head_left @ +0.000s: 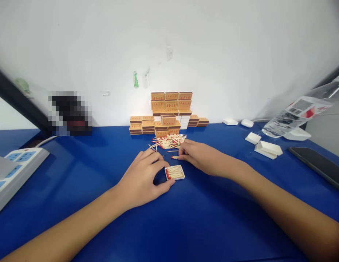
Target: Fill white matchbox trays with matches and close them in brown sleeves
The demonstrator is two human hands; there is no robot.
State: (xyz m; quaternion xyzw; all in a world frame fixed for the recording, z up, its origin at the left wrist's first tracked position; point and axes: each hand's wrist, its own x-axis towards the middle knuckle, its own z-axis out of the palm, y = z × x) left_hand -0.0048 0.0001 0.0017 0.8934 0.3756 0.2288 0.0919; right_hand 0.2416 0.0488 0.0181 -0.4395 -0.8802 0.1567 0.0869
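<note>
A small white matchbox tray (179,177) lies on the blue table, filled with red-tipped matches (173,171) whose heads point left. My left hand (146,173) steadies this tray, thumb at its near edge and index finger at its far left corner. Just beyond the tray, my right hand (193,153) pinches a few matches (174,157) low over the tabletop, their red heads pointing left. Past both hands spreads a loose pile of matches (169,141). One single match (172,151) lies between the pile and the pinched ones.
Stacked yellow matchboxes (171,105) stand against the white wall. To the right are empty white trays (268,149), a tilted plastic bottle (297,112), a white rounded case (247,123) and a dark phone (319,165). A power strip (35,158) sits at the left.
</note>
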